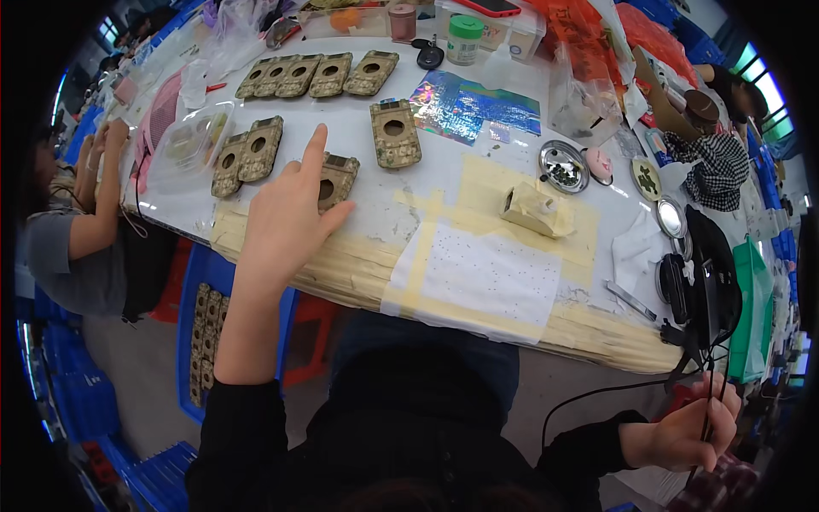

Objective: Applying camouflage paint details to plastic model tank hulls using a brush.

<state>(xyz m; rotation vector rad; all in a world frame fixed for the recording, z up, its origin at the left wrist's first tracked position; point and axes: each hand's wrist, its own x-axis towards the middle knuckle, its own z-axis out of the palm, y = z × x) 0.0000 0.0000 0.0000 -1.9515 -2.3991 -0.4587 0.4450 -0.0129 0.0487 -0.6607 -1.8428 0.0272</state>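
The left hand [286, 203] reaches forward, fingers spread, over a camouflaged, round-holed model hull [343, 173]; the right hand [689, 431] curls beside black cords [711, 380], grip unclear.

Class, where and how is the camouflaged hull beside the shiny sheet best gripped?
Likely by its two long sides, coming from above the near end: the hull lies flat, longer than wide, with one short end toward the wearer and its round hole facing up.

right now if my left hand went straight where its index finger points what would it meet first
Probably the camouflage hull second from right in the far row, though how high your left hand sits is unclear.
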